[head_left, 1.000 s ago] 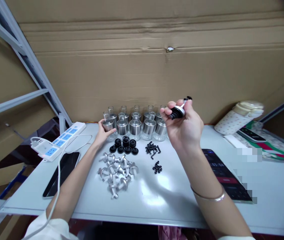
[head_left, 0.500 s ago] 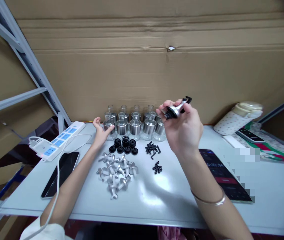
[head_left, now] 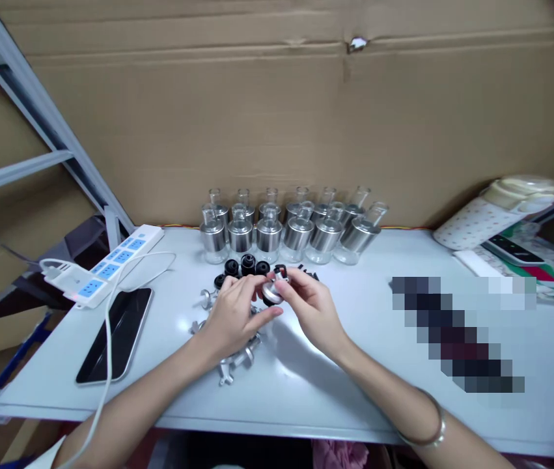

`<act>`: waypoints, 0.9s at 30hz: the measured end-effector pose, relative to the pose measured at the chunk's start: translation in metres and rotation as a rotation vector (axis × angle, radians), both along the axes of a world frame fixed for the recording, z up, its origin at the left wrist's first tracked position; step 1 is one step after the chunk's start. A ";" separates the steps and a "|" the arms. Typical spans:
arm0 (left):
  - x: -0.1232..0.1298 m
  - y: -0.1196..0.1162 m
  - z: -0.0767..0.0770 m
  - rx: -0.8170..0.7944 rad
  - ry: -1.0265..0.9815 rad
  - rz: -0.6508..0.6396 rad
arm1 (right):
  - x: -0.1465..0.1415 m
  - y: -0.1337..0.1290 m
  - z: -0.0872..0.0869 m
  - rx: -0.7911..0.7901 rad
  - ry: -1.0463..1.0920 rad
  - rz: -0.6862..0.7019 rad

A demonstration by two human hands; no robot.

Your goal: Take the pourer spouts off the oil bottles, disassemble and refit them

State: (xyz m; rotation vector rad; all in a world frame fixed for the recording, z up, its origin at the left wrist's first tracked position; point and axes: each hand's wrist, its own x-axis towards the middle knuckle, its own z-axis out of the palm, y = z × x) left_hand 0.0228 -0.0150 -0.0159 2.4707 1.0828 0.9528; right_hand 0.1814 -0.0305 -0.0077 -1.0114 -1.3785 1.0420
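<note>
My right hand (head_left: 313, 309) pinches a silver metal stopper (head_left: 273, 290) with a black lever on top, above the middle of the table. My left hand (head_left: 237, 312) is beside it, its fingertips at the stopper's left side and its thumb stretched out below. Silver metal parts (head_left: 226, 371) lie in a pile, partly hidden under my left hand. Just behind the hands sit round black caps (head_left: 248, 263). Small black levers (head_left: 312, 274) show behind my right hand. Glass bottles with metal sleeves (head_left: 269, 236) stand in two rows at the back.
On the left are a white power strip (head_left: 119, 264), its white cable and a black phone (head_left: 116, 335). A dotted flask (head_left: 491, 212) lies at the back right near a scale (head_left: 513, 250). A blurred-out patch covers something dark on the right. Cardboard (head_left: 267, 124) stands behind.
My right hand has brought the stopper down and left to the table's middle. My left hand has left the bottles and come to the stopper. The view has shifted slightly.
</note>
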 end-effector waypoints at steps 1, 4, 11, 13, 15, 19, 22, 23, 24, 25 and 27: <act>0.000 0.000 -0.001 -0.002 0.014 0.006 | 0.001 0.000 -0.002 0.001 -0.014 -0.001; -0.001 -0.001 -0.002 0.000 0.056 -0.003 | 0.005 0.000 -0.005 0.042 0.006 -0.005; -0.002 -0.003 -0.002 -0.060 0.046 -0.081 | 0.017 0.008 -0.007 0.391 -0.357 0.037; -0.002 -0.002 -0.001 -0.085 0.076 -0.123 | 0.019 0.012 -0.009 0.554 -0.466 0.031; -0.002 -0.002 0.000 -0.112 0.104 -0.164 | 0.020 0.014 -0.011 0.697 -0.545 0.033; -0.002 -0.004 0.001 -0.166 0.135 -0.233 | 0.020 0.014 -0.014 0.789 -0.571 -0.017; -0.003 -0.005 0.002 -0.188 0.123 -0.282 | 0.023 0.015 -0.010 0.697 -0.453 -0.152; -0.004 -0.005 0.002 -0.187 0.102 -0.286 | 0.027 0.017 -0.007 0.645 -0.435 -0.190; -0.006 -0.004 0.003 -0.179 0.073 -0.279 | 0.031 0.019 -0.004 0.580 -0.441 -0.219; -0.008 -0.002 0.004 -0.161 0.040 -0.259 | 0.037 0.022 -0.001 0.507 -0.466 -0.235; -0.012 0.002 0.006 -0.112 -0.020 -0.207 | 0.050 0.030 0.005 0.338 -0.536 -0.234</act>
